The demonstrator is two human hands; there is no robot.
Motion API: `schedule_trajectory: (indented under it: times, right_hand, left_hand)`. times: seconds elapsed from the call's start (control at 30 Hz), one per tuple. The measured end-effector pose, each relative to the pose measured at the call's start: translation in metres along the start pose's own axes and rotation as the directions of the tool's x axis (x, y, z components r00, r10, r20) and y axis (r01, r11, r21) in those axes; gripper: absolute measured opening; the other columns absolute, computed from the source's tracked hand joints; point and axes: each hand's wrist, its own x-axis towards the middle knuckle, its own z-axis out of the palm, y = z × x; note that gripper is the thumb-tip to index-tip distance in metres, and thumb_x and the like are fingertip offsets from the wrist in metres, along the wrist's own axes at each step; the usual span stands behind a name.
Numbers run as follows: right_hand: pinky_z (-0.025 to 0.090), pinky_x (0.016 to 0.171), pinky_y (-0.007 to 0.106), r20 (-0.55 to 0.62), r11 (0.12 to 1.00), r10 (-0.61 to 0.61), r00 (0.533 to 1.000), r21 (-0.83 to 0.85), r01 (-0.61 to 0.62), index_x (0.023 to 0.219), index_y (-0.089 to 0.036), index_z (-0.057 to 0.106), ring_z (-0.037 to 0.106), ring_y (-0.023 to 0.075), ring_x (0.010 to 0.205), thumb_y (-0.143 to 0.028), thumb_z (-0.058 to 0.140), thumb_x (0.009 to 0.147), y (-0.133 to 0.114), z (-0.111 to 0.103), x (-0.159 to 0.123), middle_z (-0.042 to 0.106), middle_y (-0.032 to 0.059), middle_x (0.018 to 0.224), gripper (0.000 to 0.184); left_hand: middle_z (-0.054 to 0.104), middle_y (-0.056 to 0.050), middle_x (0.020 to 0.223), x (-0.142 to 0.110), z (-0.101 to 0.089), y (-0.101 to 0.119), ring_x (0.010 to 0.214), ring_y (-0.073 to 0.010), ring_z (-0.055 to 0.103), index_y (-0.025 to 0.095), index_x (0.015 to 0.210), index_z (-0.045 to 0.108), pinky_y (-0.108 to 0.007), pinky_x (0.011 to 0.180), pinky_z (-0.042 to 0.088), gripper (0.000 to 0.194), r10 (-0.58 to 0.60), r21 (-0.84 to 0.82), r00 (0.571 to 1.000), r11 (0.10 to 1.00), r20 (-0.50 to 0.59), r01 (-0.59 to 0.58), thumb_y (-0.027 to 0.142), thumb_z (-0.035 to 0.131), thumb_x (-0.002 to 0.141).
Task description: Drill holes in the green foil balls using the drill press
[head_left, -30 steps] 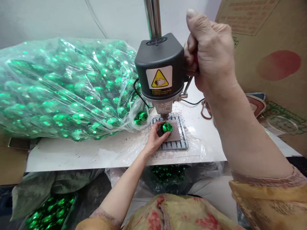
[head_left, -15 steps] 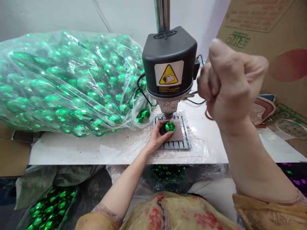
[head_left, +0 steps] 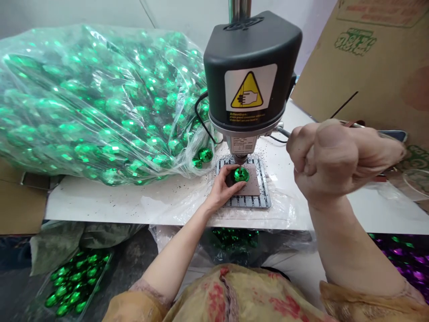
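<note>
A shiny green faceted ball (head_left: 241, 174) sits beneath the drill press (head_left: 250, 76), on a brown pad (head_left: 250, 185) laid over the slotted metal base (head_left: 265, 190). Thumb and fingers of my left hand (head_left: 223, 185) curl around the ball's left side and hold it there, directly under the chuck (head_left: 240, 159). To the right of the machine, my right hand (head_left: 330, 161) is a closed fist at the end of the metal lever (head_left: 283, 131). The lever's grip is hidden inside that fist.
A large clear bag (head_left: 100, 107) of green balls fills the left of the white table (head_left: 100, 201). Two loose balls (head_left: 205, 155) lie beside the base. Cardboard (head_left: 378, 67) stands at right. Below are a tub of green balls (head_left: 73, 281) and purple ones (head_left: 407, 257).
My right fist has swung downward, and the motor head appears larger and higher in view. My left hand stays around the ball under the chuck.
</note>
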Motion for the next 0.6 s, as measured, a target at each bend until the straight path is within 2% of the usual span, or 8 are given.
schedule_trajectory:
  times: [0.1, 0.23, 0.33, 0.4, 0.6]
  right_hand:
    - [0.021, 0.043, 0.030, 0.035, 0.999, -0.039, 0.999, -0.021, 0.040, 0.048, -0.017, 0.026, 0.033, 0.0059, 0.038, -0.029, 0.059, 0.090, 0.002, -0.002, -0.003, 0.033, -0.0043, 0.042, 0.055]
    - [0.019, 0.042, 0.029, 0.033, 0.993, -0.114, 0.993, -0.005, 0.114, 0.049, -0.017, 0.024, 0.031, 0.0055, 0.038, -0.025, 0.057, 0.090, 0.006, 0.000, -0.003, 0.032, -0.0044, 0.043, 0.053]
    - [0.018, 0.041, 0.029, 0.030, 0.982, -0.187, 0.982, 0.015, 0.186, 0.049, -0.018, 0.022, 0.029, 0.0050, 0.037, -0.017, 0.056, 0.086, 0.010, 0.001, -0.005, 0.028, -0.0053, 0.042, 0.050]
    - [0.019, 0.042, 0.028, 0.039, 0.981, -0.191, 0.981, -0.013, 0.192, 0.050, -0.018, 0.021, 0.029, 0.0050, 0.037, -0.014, 0.056, 0.084, 0.013, 0.000, -0.008, 0.026, -0.0054, 0.042, 0.049]
    - [0.018, 0.040, 0.029, 0.006, 0.961, -0.274, 0.962, -0.024, 0.274, 0.051, -0.019, 0.018, 0.023, 0.0060, 0.034, -0.023, 0.055, 0.083, 0.024, -0.002, -0.015, 0.019, -0.0055, 0.040, 0.050]
  left_hand:
    - [0.065, -0.011, 0.126, 0.000, 0.000, -0.001, 0.118, -0.0246, 0.063, 0.021, 0.122, 0.054, -0.042, 0.106, 0.049, 0.053, -0.006, -0.012, 1.000, 1.000, 0.012, 0.006, 0.043, 0.079, 0.082]
    - [0.065, -0.011, 0.127, 0.000, -0.001, -0.003, 0.120, -0.0247, 0.062, 0.021, 0.123, 0.053, -0.042, 0.107, 0.047, 0.053, 0.006, -0.011, 1.000, 1.000, 0.022, -0.006, 0.043, 0.079, 0.082]
    - [0.065, -0.011, 0.126, 0.000, -0.001, -0.003, 0.119, -0.0249, 0.063, 0.021, 0.122, 0.054, -0.041, 0.106, 0.048, 0.053, 0.018, -0.004, 1.000, 1.000, 0.017, -0.018, 0.044, 0.079, 0.082]
    - [0.065, -0.010, 0.125, 0.000, -0.001, -0.004, 0.119, -0.0247, 0.063, 0.021, 0.123, 0.054, -0.041, 0.106, 0.048, 0.053, 0.017, 0.001, 1.000, 1.000, 0.016, -0.017, 0.044, 0.079, 0.082]
    - [0.066, -0.009, 0.122, 0.000, -0.001, -0.006, 0.117, -0.0242, 0.063, 0.022, 0.123, 0.054, -0.040, 0.105, 0.049, 0.053, 0.017, 0.010, 1.000, 1.000, 0.010, -0.017, 0.043, 0.080, 0.081]
